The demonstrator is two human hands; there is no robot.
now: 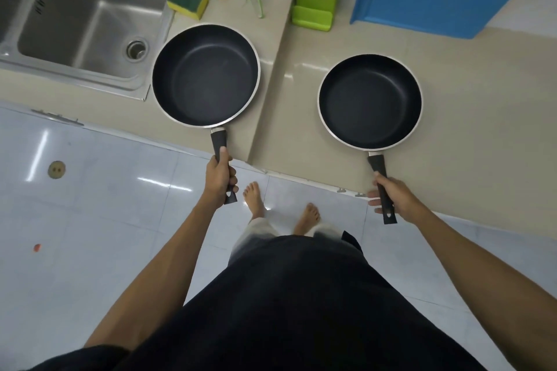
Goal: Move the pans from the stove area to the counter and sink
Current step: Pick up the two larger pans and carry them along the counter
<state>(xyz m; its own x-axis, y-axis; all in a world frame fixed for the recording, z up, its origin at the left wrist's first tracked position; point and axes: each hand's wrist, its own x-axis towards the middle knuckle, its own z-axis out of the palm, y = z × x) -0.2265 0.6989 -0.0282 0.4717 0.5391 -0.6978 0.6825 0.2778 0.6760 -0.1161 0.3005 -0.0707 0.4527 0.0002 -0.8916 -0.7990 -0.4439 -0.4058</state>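
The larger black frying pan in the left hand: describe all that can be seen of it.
The larger black frying pan is round, with a dark non-stick-looking inside, a pale metal rim and a straight black handle ending in a hanging hole. It is empty and looks clean. It sits level over the beige counter right of the steel sink; whether it rests there is unclear. The left hand is closed around its handle.

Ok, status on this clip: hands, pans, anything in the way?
Left hand gripping left pan handle, right hand gripping right pan handle. Both pans over counter. Sink empty, path clear.
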